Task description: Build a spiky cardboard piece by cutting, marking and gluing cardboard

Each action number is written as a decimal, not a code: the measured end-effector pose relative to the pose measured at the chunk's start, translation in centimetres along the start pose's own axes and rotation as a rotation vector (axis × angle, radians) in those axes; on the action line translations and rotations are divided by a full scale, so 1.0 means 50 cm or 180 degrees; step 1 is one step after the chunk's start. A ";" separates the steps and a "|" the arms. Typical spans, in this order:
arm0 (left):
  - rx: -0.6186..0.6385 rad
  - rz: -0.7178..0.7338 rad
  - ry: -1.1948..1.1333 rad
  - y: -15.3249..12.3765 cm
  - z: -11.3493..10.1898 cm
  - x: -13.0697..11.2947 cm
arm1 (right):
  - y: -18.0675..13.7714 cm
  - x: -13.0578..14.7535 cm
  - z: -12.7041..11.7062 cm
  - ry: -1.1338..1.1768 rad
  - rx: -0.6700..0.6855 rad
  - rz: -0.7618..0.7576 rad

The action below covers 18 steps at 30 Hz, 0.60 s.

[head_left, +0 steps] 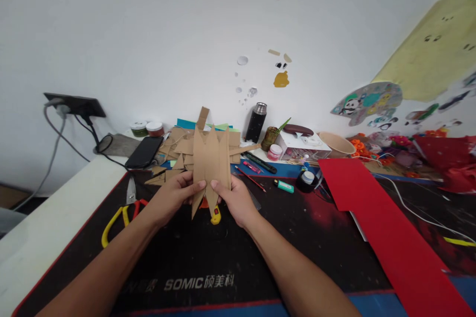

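A cut piece of brown cardboard [211,158] with pointed ends at top and bottom stands raised above the dark mat. My left hand [182,190] pinches its lower left part, thumb on the front face. On the lower right side my right hand [232,195] grips it in the same way, thumb in front and fingers behind. Fold or score lines run down the cardboard. Partly hidden beneath it is a yellow tool end [215,215], perhaps a utility knife. Left of my left hand lie scissors [121,215] with yellow and red handles.
Cardboard scraps [173,146] are piled behind my hands. A black phone [144,152], a dark flask [256,123] and a white box [303,144] stand or lie along the wall. Red sheet material [375,223] covers the right side. A pencil [250,179] and a green lighter [284,186] lie on the mat [282,237].
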<state>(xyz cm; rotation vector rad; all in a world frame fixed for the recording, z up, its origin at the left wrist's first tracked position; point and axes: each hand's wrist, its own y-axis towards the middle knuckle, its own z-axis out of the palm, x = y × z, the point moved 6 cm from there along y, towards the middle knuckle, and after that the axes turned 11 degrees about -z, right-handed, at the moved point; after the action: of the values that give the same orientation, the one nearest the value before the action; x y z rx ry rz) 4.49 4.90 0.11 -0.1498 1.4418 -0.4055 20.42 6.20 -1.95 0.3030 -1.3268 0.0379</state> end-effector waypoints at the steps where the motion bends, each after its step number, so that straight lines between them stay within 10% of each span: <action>1: -0.0001 0.0011 0.0015 0.000 0.000 0.000 | 0.000 0.001 0.000 -0.0001 0.0005 -0.0007; 18: 0.0072 0.0031 0.0057 0.006 0.000 0.004 | 0.000 -0.008 -0.003 -0.0031 -0.0025 0.0040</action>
<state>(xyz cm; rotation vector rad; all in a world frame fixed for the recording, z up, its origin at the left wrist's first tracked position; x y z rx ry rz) 4.58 5.09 -0.15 -0.1209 1.4546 -0.4160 20.45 6.29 -2.35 0.2886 -1.3382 0.0418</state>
